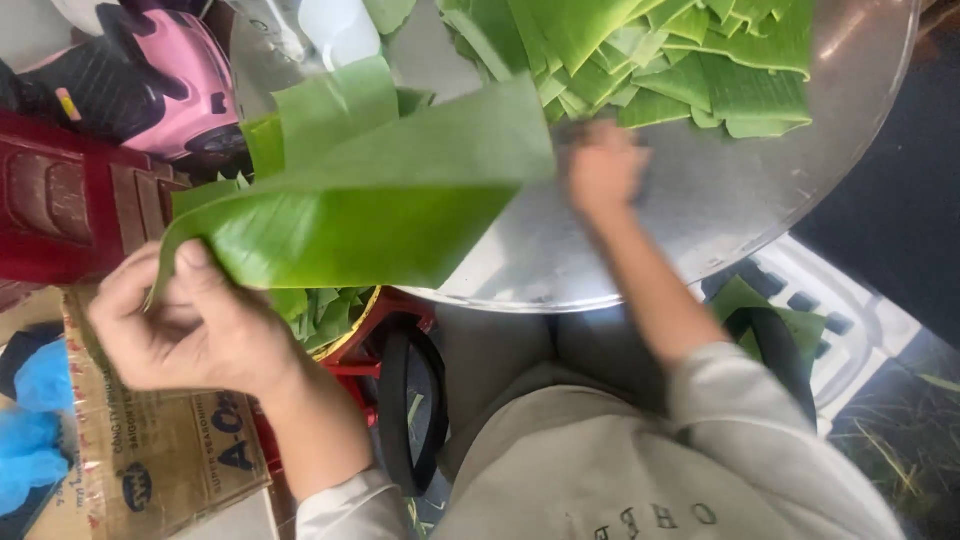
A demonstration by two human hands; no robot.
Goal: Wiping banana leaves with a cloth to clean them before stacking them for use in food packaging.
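Pinching banana leaf (370, 200) w/ left hand (185, 325); right hand (603, 170) blurred, grip unclear, on metal tray (740, 200).

A pink and black helmet (165, 75) sits at the upper left beside a dark red plastic crate (70, 205). A printed cardboard box (160, 455) stands at lower left, with crumpled blue plastic (35, 420) just beside it.

Two hands (190, 325), one round metal tray (720, 200)
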